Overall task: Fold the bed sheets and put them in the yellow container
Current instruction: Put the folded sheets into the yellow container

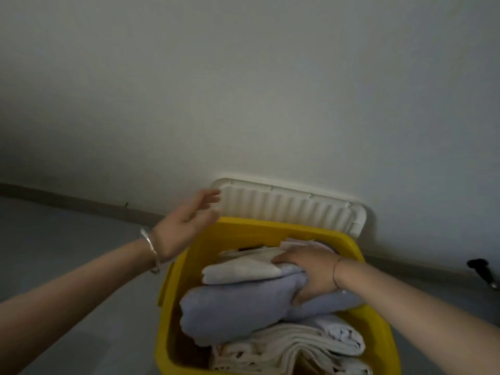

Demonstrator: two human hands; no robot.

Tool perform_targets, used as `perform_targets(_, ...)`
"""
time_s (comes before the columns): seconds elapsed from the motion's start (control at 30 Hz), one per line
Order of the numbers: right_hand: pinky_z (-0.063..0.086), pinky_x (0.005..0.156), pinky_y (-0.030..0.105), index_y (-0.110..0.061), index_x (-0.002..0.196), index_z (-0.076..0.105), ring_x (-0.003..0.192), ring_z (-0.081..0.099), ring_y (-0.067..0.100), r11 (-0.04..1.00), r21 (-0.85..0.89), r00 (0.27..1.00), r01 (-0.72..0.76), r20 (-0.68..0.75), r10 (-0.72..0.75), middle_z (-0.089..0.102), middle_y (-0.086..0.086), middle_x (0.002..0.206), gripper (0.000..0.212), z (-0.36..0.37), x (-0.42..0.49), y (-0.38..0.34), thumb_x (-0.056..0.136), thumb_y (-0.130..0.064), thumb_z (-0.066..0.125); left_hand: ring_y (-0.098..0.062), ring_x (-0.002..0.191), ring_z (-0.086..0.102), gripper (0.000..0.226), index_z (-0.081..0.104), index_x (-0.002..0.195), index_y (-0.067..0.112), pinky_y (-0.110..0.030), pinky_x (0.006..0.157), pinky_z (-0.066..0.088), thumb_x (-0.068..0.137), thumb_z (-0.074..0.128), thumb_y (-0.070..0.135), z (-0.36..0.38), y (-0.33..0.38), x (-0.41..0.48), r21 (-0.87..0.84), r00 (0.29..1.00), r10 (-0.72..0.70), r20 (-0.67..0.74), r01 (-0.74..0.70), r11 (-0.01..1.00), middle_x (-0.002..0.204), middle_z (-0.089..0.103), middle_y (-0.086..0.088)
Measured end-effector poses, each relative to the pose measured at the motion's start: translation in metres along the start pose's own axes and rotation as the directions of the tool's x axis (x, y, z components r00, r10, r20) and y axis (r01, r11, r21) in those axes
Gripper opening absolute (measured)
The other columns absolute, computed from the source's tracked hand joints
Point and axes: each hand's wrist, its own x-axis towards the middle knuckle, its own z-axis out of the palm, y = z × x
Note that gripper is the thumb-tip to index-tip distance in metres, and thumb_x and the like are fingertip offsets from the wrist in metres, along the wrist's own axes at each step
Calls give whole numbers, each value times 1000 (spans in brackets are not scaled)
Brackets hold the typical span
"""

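Yellow container [189,255] sits on the floor [67,253] at 6 o'clock in view, backed against the wall [243,90]. Its white lid [292,209] stands open at the container's 12 o'clock, leaning on the wall, which keeps the mouth free for loading.

Contents, all folded:
- cream sheet [243,269] toward 12 o'clock
- lilac sheet [235,312] in the middle, bulging above the rim
- pale sheet [292,345] at 6 o'clock, layered edges showing

Right hand [311,269]: laid palm-down from 3 o'clock across the seam between cream and lilac, fingers fairly flat, holding nothing. Judgement: it is pressing the stack down, since the pile stands higher than the rim.

Left hand [186,223]: wide, fingers straight, empty, raised at the container's 10 o'clock just beside the lid's left corner. It is motion-blurred, so I cannot tell whether the fingertips touch the lid. A bangle [151,247] is on that wrist. Judgement: placed to take the lid.

Status: sheets appear folded and stowed. The lid is not yet down. Risk: the lilac bulge may stop the lid from seating.
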Motion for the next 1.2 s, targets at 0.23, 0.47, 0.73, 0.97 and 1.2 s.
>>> perform_targets(0.23, 31, 110, 30, -40, 136, 41, 134, 35, 9, 970, 220, 958, -101, -242, 154, 39, -18, 145, 83, 8, -26, 16, 64, -71, 67, -30, 127, 44, 117, 26, 145, 24, -54, 106, 31, 51, 45, 91, 85, -41, -8, 841, 915, 84, 394, -396, 368, 143, 42, -4)
perform_targets(0.47, 35, 104, 28, -34, 140, 39, 132, 38, 12, 916, 352, 934, -191, -224, 280, 39, -14, 145, 84, 25, -24, 7, 67, -71, 60, -15, 118, 47, 109, 25, 140, 43, -33, 100, 36, 46, 47, 91, 71, -59, 30, 789, 896, 46, 442, -413, 455, 132, 47, 13)
perform_targets(0.73, 47, 91, 29, -41, 92, 64, 97, 58, 1, 643, 760, 790, 92, -449, 418, 65, -17, 102, 45, 26, -31, 34, 69, -78, 52, -11, 123, 47, 82, 49, 132, 30, -23, 103, 35, 72, 23, 79, 70, -44, 31, 415, 979, 89, 184, -159, 896, 133, 52, 7)
perform_targets(0.97, 24, 110, 29, -8, 134, 39, 133, 30, 24, 488, 872, 265, 14, -474, 839, 30, 12, 140, 67, 18, -23, 78, 82, -35, 70, -28, 142, 19, 78, 20, 147, 8, -34, 116, 14, 90, 44, 55, 59, -56, 75, 307, 952, -103, -287, 193, 932, 153, 21, -15)
perform_targets(1.2, 39, 100, 31, -14, 137, 38, 123, 45, 23, 215, 963, 298, 164, -256, 919, 35, 10, 141, 73, 20, -1, 96, 79, -44, 70, -32, 129, 38, 87, 42, 133, 3, -41, 110, 30, 78, 50, 70, 55, -54, 106, 24, 865, -246, -438, 285, 958, 138, 41, -19)
